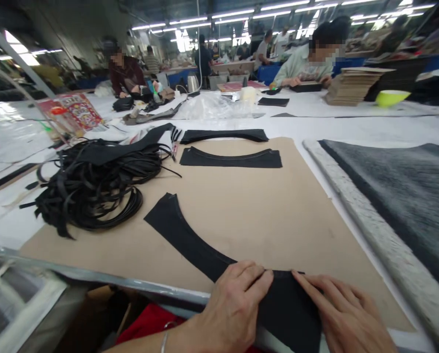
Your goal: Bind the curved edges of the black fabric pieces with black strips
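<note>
A long curved black fabric piece [182, 235] lies on a tan cardboard sheet [248, 206], running from the sheet's middle left down to the near table edge. My left hand [234, 304] rests on its near end with fingers curled and pressed onto the cloth. To its right, my right hand [346, 314] lies flat on the same end, fingers stretched along the upper seam. Both hands press the fabric at the table's edge. Two more curved black pieces [231, 158] lie farther back on the cardboard.
A tangled heap of black straps [94, 186] sits to the left. A grey fuzzy mat [399, 196] lies to the right. Other people work at far tables, by a cardboard stack [351, 86], a green bowl [391, 97] and a colourful packet [74, 112].
</note>
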{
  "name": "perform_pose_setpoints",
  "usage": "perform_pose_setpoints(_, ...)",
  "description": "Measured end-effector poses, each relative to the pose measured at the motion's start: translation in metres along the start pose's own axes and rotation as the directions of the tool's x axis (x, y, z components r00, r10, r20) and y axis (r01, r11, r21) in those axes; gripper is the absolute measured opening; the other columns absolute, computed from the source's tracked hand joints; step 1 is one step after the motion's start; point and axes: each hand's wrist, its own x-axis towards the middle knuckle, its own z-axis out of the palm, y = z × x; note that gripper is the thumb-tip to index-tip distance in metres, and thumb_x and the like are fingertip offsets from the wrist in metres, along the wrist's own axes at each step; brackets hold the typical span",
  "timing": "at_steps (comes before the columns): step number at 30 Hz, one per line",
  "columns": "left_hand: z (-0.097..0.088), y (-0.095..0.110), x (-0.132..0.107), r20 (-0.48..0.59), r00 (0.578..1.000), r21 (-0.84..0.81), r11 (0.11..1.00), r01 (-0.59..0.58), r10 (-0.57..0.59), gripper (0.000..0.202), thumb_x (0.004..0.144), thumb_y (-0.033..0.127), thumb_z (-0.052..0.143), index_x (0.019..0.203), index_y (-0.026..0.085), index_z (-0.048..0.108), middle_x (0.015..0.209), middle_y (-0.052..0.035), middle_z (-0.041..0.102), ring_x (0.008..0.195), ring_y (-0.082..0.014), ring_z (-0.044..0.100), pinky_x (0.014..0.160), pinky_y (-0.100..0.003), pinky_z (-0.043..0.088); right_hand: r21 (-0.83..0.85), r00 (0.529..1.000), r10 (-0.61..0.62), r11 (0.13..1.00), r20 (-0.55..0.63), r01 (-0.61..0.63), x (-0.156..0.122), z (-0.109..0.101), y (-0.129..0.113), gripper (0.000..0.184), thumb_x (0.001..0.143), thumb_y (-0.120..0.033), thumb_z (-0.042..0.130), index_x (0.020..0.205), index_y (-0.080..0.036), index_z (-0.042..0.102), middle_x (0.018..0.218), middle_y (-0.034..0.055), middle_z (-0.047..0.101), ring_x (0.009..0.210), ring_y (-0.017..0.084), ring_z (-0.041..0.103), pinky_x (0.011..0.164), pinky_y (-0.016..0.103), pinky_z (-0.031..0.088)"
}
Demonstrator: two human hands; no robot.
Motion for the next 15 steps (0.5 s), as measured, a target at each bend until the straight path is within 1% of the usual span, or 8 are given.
perform_pose_setpoints(2,-0.011,-0.011,-0.014,-0.051,0.997,0.1,0.993,0.068,-0.063,0.043,0.09,0.012,0.042,0.132,0.015,0.048,0.131,-0.008,0.056,0.121,-0.0193,0.048,0.104,-0.035,0.043,-0.038,0.999,-0.038,0.999,-0.019,0.038,0.0,0.001,0.006,0.068,0.075,0.0,0.042,0.139,-0.023,0.043,0.106,0.0036,0.066,0.093,0.02,0.056,0.081,0.036,0.039)
perform_pose_setpoints(4,-0.017,-0.021,-0.026,-0.082,0.993,0.202,0.974,0.105,-0.09,0.039,0.091,0.014,0.044,0.13,0.014,0.05,0.129,-0.0081,0.058,0.12,-0.0208,0.05,0.102,-0.036,0.046,-0.03,0.999,-0.034,0.999,-0.021,0.033,0.002,0.0,0.007,0.066,0.075,0.0,0.041,0.136,-0.023,0.046,0.107,0.0042,0.065,0.094,0.02,0.056,0.081,0.036,0.04)
perform_pose_setpoints(7,-0.017,-0.03,-0.034,-0.083,0.996,0.265,0.962,0.06,-0.04,0.035,0.093,0.019,0.046,0.126,0.013,0.054,0.126,-0.0082,0.061,0.114,-0.0228,0.054,0.099,-0.038,0.049,0.006,0.999,0.03,1.0,-0.035,-0.03,0.011,-0.008,0.0,0.047,0.082,-0.007,0.042,0.124,-0.023,0.056,0.109,0.0077,0.061,0.095,0.021,0.057,0.08,0.035,0.043)
perform_pose_setpoints(9,-0.016,-0.031,-0.033,-0.085,0.996,0.264,0.963,0.047,-0.025,0.034,0.093,0.02,0.046,0.125,0.012,0.055,0.125,-0.0086,0.061,0.112,-0.0234,0.056,0.099,-0.039,0.049,0.011,0.995,0.074,0.997,-0.068,-0.074,0.022,-0.014,-0.01,0.04,0.086,-0.012,0.043,0.122,-0.022,0.057,0.107,0.0093,0.059,0.093,0.021,0.057,0.079,0.035,0.044)
perform_pose_setpoints(10,-0.015,-0.03,-0.033,-0.091,0.995,0.262,0.963,0.055,-0.032,0.034,0.093,0.02,0.046,0.125,0.013,0.055,0.125,-0.0087,0.061,0.113,-0.0238,0.055,0.099,-0.04,0.049,0.011,0.994,0.076,0.997,-0.074,-0.076,0.029,-0.015,-0.016,0.041,0.087,-0.012,0.043,0.125,-0.022,0.056,0.107,0.0093,0.059,0.093,0.02,0.056,0.079,0.035,0.044)
perform_pose_setpoints(12,-0.015,-0.029,-0.032,-0.108,0.992,0.265,0.96,0.087,-0.06,0.035,0.092,0.019,0.046,0.126,0.014,0.054,0.126,-0.0092,0.059,0.116,-0.025,0.054,0.1,-0.041,0.048,0.026,0.999,0.019,1.0,-0.049,-0.018,0.041,-0.015,-0.028,0.046,0.087,-0.01,0.041,0.13,-0.021,0.051,0.11,0.0086,0.059,0.096,0.019,0.056,0.081,0.033,0.044)
perform_pose_setpoints(14,-0.017,-0.029,-0.034,-0.103,0.99,0.254,0.96,0.116,-0.093,0.037,0.092,0.019,0.047,0.128,0.016,0.052,0.127,-0.0097,0.058,0.118,-0.0257,0.052,0.101,-0.042,0.046,0.044,0.996,-0.086,0.995,-0.017,0.087,0.046,-0.006,-0.037,0.048,0.086,-0.01,0.042,0.133,-0.019,0.049,0.114,0.0077,0.06,0.099,0.018,0.056,0.084,0.031,0.043)
perform_pose_setpoints(15,-0.019,-0.03,-0.035,-0.091,0.991,0.237,0.964,0.118,-0.098,0.038,0.091,0.02,0.047,0.129,0.016,0.051,0.126,-0.0098,0.058,0.118,-0.0254,0.052,0.102,-0.042,0.045,0.046,0.988,-0.149,0.988,-0.026,0.15,0.046,0.001,-0.04,0.048,0.086,-0.011,0.042,0.133,-0.019,0.049,0.114,0.0068,0.062,0.1,0.018,0.056,0.085,0.03,0.043)
